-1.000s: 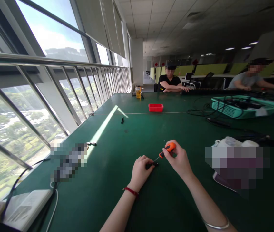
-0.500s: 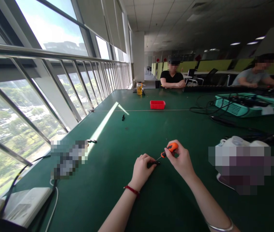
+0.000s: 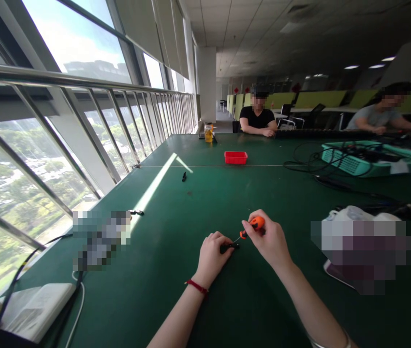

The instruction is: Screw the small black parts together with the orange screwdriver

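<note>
Between the thumb and fingers of my left hand [image 3: 213, 253] is a small black part [image 3: 233, 245], pressed down on the green table [image 3: 147, 280]. Its exact kind is too small to make out, and my fingers cover some of it. My right hand [image 3: 269, 239] is closed round the handle of an orange and black screwdriver [image 3: 257, 223]. The screwdriver slants down to the left, and its thin metal shaft reaches the black part beside my left fingertips.
A red tray [image 3: 236, 158] stands farther back, with small black pieces [image 3: 184, 177] to its left. At right are a teal basket [image 3: 358, 166] of cables and a blurred white bundle [image 3: 358, 237]. An open book [image 3: 38, 309] lies front left. Two people sit beyond.
My right hand has turned a little on the screwdriver handle and shifted slightly left. My left hand stays on the black part. The person across the table has moved their arms.
</note>
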`<state>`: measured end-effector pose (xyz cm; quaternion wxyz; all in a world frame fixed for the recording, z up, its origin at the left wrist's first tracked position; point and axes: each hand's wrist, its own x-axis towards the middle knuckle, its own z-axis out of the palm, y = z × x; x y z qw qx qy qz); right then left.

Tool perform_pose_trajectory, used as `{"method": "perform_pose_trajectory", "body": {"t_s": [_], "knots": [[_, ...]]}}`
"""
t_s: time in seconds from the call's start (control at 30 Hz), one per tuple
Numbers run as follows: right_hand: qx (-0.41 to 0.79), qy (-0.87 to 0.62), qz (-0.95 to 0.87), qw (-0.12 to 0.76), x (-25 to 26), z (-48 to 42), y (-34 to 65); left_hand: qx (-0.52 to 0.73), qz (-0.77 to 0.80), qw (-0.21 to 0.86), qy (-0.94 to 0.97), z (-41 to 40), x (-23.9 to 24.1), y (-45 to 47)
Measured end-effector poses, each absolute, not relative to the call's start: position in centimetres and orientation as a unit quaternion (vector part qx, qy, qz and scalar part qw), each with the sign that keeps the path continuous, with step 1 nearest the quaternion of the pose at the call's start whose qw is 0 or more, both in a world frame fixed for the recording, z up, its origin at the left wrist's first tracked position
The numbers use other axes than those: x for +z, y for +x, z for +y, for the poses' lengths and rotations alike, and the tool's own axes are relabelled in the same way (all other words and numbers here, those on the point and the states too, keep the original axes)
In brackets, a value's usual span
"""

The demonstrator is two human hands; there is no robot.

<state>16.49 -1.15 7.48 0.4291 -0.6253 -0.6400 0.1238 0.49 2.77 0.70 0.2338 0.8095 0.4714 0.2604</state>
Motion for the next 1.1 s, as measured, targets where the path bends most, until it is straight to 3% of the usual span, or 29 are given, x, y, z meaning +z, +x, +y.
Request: {"method": "perform_pose_trajectory", "body": {"t_s": [0.37,0.7,1.1], "knots": [[0.052,-0.658,-0.704,0.262,11.4,-1.0,14.2,0.273,0.459,0.215,0.818,3.0,0.0,0.4],[0.039,-0.666,-0.683,0.299,10.3,-0.3,13.9,0.268,0.457,0.213,0.821,3.2,0.2,0.6],[0.007,-0.681,-0.684,0.261,12.3,-1.4,15.0,0.272,0.449,0.212,0.824,3.1,0.3,0.5]]}}
